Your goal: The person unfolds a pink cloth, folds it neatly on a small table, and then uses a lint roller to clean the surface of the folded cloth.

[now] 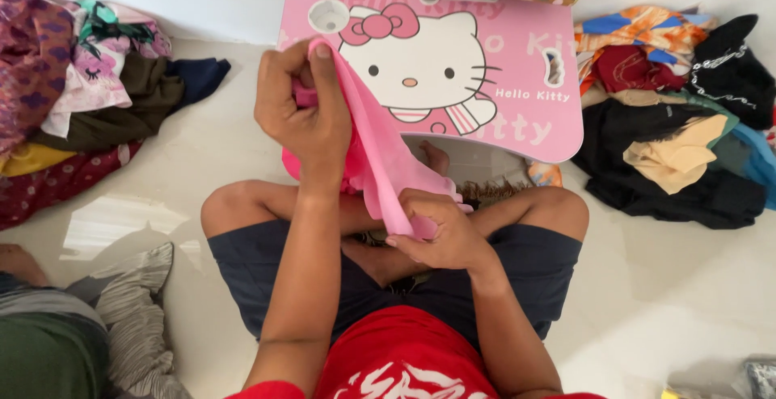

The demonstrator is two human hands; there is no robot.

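Pale floor, pink cartoon-cat lap table; left hand and right hand clamped on pink cloth.

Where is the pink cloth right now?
In the head view, the pink cloth stretches between the left hand and right hand, just in front of the pink cartoon-cat lap table.

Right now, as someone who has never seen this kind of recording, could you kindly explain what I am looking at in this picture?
The single picture comes from a camera worn on a person's head, looking down at their own hands. They sit cross-legged on a pale floor. The left hand pinches the upper end of a pink cloth and the right hand has a grip on its lower end. Ahead stands a small pink lap table with a cartoon cat. Piles of clothes lie at the left and right.
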